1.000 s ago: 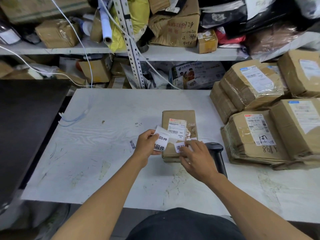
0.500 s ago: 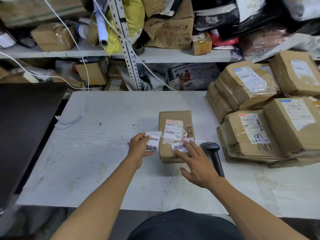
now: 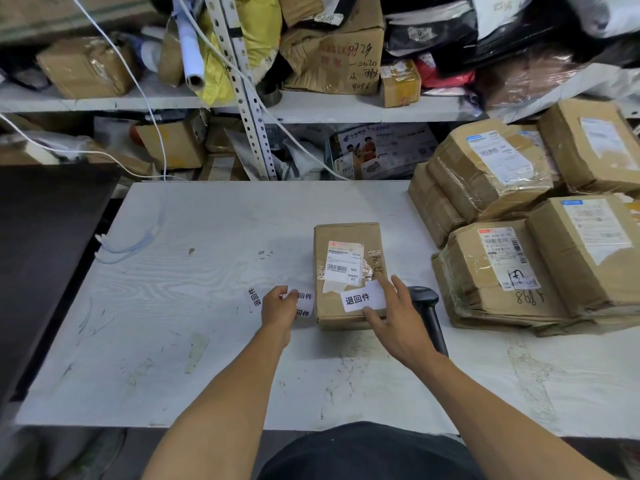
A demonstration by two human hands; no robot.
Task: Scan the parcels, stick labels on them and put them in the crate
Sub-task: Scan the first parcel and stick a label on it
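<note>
A small brown parcel point(image 3: 346, 237) lies on the white table point(image 3: 207, 306), bearing a shipping label with a barcode. A white sticker with black characters point(image 3: 362, 298) sits on its near end. My right hand point(image 3: 394, 320) is spread beside and over that end, index finger at the sticker's right edge and thumb just below it. My left hand point(image 3: 278, 306) holds a strip of the same stickers point(image 3: 304, 303) just left of the parcel. A black barcode scanner point(image 3: 427, 310) lies on the table behind my right hand, partly hidden.
A pile of taped brown parcels point(image 3: 519, 265) fills the table's right side. Another sticker point(image 3: 254, 297) lies on the table left of my left hand. Cluttered shelves point(image 3: 346, 109) stand behind. A dark surface point(image 3: 45, 254) borders the left edge.
My right hand laid the peeled sticker on the parcel's near end and drew its fingers off to the right. My left hand moved the sticker strip left, off the parcel.
</note>
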